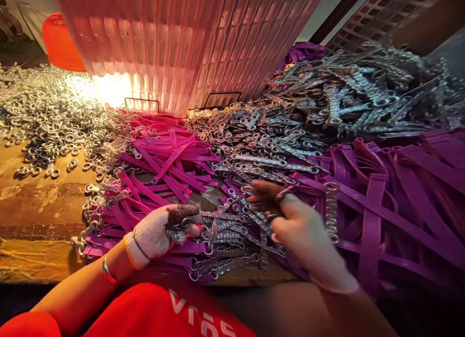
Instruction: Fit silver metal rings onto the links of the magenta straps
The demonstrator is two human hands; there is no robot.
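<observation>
My left hand (156, 233), in a white knit glove with dark-stained fingers, is closed on a ring-ended metal piece (221, 215) that sticks out to the right. Around and below it lie purple straps (145, 250) with metal rings at their ends, beside more flat ring-ended metal pieces (228, 237). To the right, my right hand (298, 230), gloved too, hangs over these pieces with its fingers bent toward the left. Motion smears its dark fingertips, and I cannot make out whether they hold anything.
Small metal rings and links (69, 119) are heaped at the left. Bright pink straps (174, 153) lie mid-table, backed by a corrugated translucent panel (174, 46). More metal pieces (363, 90) pile at the back right, above wide purple straps (374, 216). An orange lamp shade (63, 41) stands left.
</observation>
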